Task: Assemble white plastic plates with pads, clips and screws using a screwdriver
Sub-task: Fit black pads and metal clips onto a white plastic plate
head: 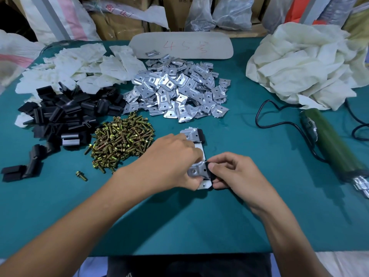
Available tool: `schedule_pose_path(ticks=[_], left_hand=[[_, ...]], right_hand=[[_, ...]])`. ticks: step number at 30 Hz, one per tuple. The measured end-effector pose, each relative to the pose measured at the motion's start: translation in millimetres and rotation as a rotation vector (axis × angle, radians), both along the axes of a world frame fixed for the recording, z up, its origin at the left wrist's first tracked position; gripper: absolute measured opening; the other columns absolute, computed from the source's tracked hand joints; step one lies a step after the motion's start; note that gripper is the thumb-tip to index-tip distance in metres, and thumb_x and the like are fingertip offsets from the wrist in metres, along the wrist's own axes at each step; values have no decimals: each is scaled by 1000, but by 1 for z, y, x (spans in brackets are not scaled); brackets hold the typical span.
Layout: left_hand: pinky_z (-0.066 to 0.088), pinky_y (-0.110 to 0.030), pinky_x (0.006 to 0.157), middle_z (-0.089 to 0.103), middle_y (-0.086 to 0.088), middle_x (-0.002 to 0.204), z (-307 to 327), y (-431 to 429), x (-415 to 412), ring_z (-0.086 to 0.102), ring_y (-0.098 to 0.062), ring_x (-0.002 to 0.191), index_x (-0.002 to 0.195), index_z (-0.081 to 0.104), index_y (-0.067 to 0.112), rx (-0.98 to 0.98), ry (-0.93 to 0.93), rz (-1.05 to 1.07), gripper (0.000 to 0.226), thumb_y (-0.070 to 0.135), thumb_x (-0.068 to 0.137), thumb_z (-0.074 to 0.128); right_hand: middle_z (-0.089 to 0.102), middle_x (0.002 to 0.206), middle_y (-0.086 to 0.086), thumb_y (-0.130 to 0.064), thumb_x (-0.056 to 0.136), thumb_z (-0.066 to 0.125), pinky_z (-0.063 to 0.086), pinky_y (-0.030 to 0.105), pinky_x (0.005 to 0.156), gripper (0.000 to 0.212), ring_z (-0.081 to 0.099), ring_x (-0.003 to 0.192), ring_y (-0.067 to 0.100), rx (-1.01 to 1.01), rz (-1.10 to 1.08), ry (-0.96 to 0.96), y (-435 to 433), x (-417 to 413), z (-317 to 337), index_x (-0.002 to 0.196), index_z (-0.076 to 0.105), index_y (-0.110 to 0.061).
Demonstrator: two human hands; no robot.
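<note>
Worktop: your teal worktop (219, 216) carries four loose heaps, all in its far left half.
Containers: beyond the far edge stand a woven sack (60, 17), cardboard boxes (117, 23) and clear plastic bags (219, 13); what they hold cannot be told.
Cloth heap: a crumpled cream cloth heap (307, 62) fills the far right corner.
Heaps: white plates (79, 64) towards the far left corner, black pads (65, 112) just in front of them, metal clips (175, 92) mid-worktop, brass screws (121, 140) nearer you; each is too many to count.
Strays: one loose screw (81, 175) lies near-left of the screw heap; one single clip (152, 53) rests on the beige board (180, 46) at the far edge.
Task piece: one white plate (200, 149) lies mid-worktop under your hands, with two clips on it, the far clip (191, 134) and the near clip (196, 170), and a far pad (202, 135) at the far clip's right side.
Left hand: your left hand (171, 156) curls over the plate, holding it down.
Right hand: your right hand (233, 172) pinches a near pad (209, 169) between thumb and forefinger against the near clip's right edge.
Screwdriver: one green electric screwdriver (331, 144) lies near the right edge, its black cord (279, 122) looping beside it.
</note>
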State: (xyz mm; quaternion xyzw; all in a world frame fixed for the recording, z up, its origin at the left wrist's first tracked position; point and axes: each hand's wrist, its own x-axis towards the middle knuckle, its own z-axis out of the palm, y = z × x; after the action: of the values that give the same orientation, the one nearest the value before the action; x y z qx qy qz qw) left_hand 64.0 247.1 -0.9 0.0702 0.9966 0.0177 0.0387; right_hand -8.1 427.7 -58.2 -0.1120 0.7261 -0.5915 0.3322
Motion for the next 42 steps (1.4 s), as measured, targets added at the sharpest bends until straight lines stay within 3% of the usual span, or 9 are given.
schedule_pose_path(ticks=[13,16,20,22,25,29,34,38,42], left_hand=[[32,-26,72,65,12,98,-7,-10,4,51,-13,96,108,68,31,110,41,28,47,66,77,61],[39,-28,88,54,11,108,-20,-19,10,41,-9,104,121,66,34,377,102,163,55,67,77,67],[40,-24,98,37,14,129,-38,-24,10,39,-6,123,138,42,50,906,285,525,78,60,71,81],[50,-25,91,51,10,134,-43,-23,6,54,-8,119,146,32,47,1259,279,565,86,49,76,82],[54,-24,76,74,0,108,-51,-23,3,69,-11,95,154,26,35,1573,271,477,84,27,87,76],[55,-25,75,74,-3,109,-50,-21,4,69,-11,88,145,37,42,1564,305,399,69,21,90,71],[58,-27,81,75,10,111,-42,-19,8,72,-13,94,135,49,28,1628,299,387,60,10,83,72],[58,-28,80,78,-7,102,-40,-17,9,74,-21,93,135,47,24,1697,272,414,66,2,79,75],[57,-26,81,77,-9,102,-39,-18,11,75,-20,90,136,45,25,1769,233,385,63,8,82,72]], right_hand=[[71,67,10,1,86,78,55,24,59,17,62,57,18,-86,-16,-57,-9,-2,3,93,66,-10],[69,66,10,5,84,77,53,24,54,21,60,53,18,-152,-71,-25,-19,-10,8,93,66,-11],[71,68,6,3,86,77,54,23,58,25,64,57,16,-261,-120,51,-33,-30,19,97,63,-15],[73,70,4,3,87,76,56,23,62,26,67,61,15,-330,-133,38,-36,-35,20,100,62,-16],[71,74,5,5,87,74,58,25,65,27,68,65,16,-408,-154,-4,-39,-35,17,100,62,-15],[70,78,8,3,87,74,57,28,71,26,67,71,18,-399,-144,-14,-38,-35,12,101,62,-16],[74,76,9,-1,84,74,59,26,68,24,69,67,17,-421,-87,-60,-38,-34,12,102,63,-12],[74,77,10,-6,82,75,59,27,69,21,69,68,18,-421,-45,-56,-38,-33,11,100,65,-12],[73,76,10,-9,80,75,60,29,70,21,68,68,18,-436,-47,-58,-37,-33,9,98,67,-15]])
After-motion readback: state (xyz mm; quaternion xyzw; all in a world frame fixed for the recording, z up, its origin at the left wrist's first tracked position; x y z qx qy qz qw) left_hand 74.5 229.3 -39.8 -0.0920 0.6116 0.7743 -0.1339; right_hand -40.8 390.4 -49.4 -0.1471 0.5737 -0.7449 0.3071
